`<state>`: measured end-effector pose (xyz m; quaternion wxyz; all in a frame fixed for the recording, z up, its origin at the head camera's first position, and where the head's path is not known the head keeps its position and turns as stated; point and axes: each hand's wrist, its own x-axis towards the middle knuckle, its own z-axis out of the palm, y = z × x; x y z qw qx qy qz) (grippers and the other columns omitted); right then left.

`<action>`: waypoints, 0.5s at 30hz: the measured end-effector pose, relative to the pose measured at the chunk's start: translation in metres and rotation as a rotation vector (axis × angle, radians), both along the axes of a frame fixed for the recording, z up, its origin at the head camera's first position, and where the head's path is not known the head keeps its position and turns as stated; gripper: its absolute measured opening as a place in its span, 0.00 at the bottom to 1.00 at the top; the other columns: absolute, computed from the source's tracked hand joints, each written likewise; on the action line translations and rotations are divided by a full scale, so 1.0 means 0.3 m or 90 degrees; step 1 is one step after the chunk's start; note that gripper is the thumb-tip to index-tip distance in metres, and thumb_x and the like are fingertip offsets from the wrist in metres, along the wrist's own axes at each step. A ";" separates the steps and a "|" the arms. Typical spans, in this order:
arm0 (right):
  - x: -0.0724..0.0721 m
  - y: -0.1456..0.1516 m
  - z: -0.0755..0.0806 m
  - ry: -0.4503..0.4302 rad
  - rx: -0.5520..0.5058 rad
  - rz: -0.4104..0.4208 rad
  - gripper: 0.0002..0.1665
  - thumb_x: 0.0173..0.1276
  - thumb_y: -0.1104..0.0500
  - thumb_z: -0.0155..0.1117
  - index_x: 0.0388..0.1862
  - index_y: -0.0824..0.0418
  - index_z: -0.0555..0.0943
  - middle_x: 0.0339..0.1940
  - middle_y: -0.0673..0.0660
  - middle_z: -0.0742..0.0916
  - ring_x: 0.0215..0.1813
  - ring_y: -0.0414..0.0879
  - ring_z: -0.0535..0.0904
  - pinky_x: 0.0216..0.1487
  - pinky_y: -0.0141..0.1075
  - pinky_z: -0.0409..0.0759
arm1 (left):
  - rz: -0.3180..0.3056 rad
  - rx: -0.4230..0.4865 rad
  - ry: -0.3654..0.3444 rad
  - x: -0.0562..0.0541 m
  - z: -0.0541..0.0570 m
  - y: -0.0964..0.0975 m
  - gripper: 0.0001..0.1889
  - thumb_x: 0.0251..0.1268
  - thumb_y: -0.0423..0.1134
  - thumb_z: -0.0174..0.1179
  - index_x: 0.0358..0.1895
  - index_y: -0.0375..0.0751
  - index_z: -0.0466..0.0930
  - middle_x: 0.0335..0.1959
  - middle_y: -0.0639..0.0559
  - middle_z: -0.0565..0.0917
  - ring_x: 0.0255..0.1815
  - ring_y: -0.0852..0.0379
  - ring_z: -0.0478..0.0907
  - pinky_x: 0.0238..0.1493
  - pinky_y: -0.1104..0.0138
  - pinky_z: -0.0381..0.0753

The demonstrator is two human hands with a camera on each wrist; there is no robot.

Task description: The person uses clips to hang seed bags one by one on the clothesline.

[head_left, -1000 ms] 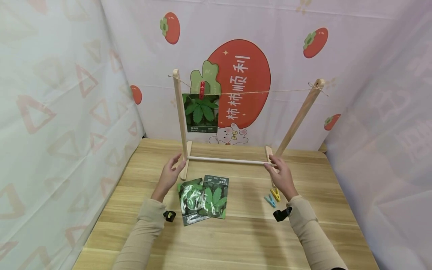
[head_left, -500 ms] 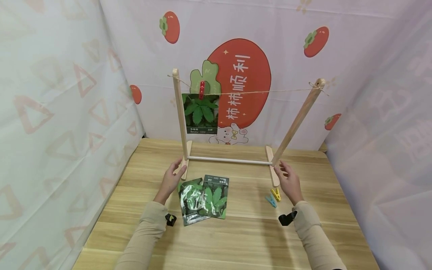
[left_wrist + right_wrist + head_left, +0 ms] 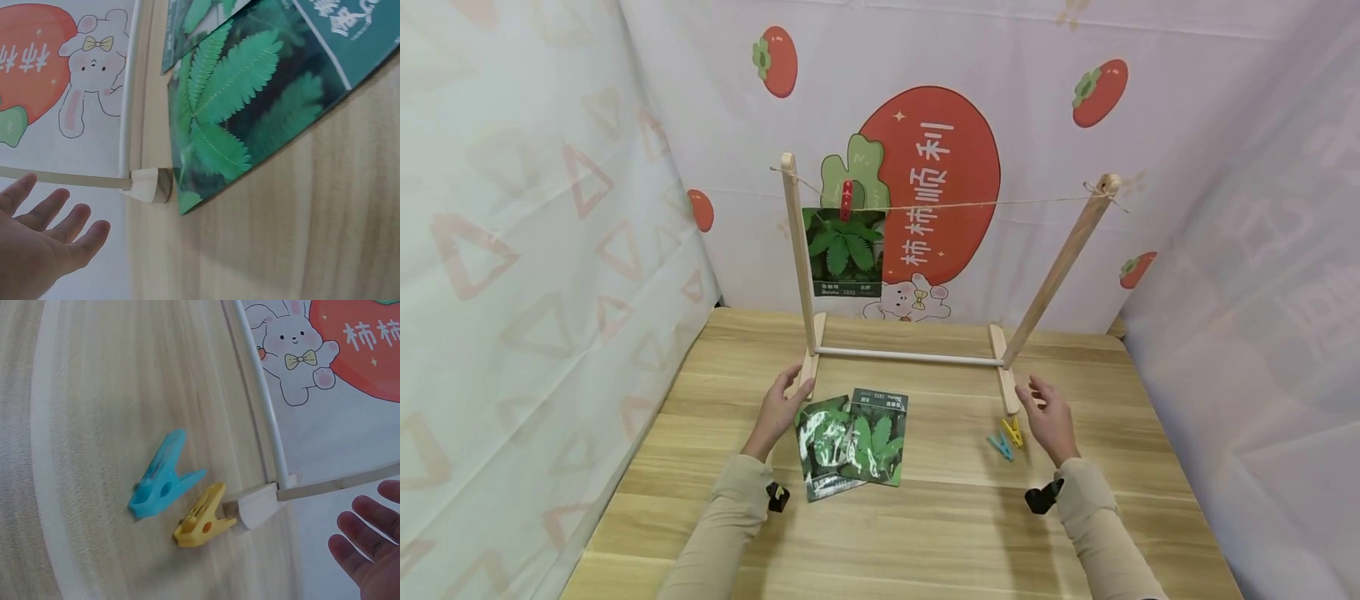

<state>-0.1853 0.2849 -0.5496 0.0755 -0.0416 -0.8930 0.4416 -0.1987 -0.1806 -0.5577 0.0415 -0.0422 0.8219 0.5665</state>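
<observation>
Near the right hand (image 3: 1051,419), yellow clothespin (image 3: 195,526)

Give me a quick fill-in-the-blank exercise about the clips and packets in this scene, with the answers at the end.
The clip holding the hanging packet on the string is ____ in colour. On the table, the blue clip lies beside a ____ one. These loose clips lie nearer the person's ____ hand.

Missing words: red; yellow; right.
</observation>
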 end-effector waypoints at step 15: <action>0.049 0.020 -0.117 -0.119 0.059 0.004 0.41 0.75 0.41 0.52 0.72 0.71 0.63 0.65 0.74 0.72 0.66 0.68 0.68 0.65 0.61 0.68 | 0.015 -0.026 -0.032 0.027 -0.060 -0.005 0.36 0.71 0.55 0.55 0.74 0.39 0.59 0.75 0.35 0.60 0.75 0.34 0.55 0.71 0.40 0.60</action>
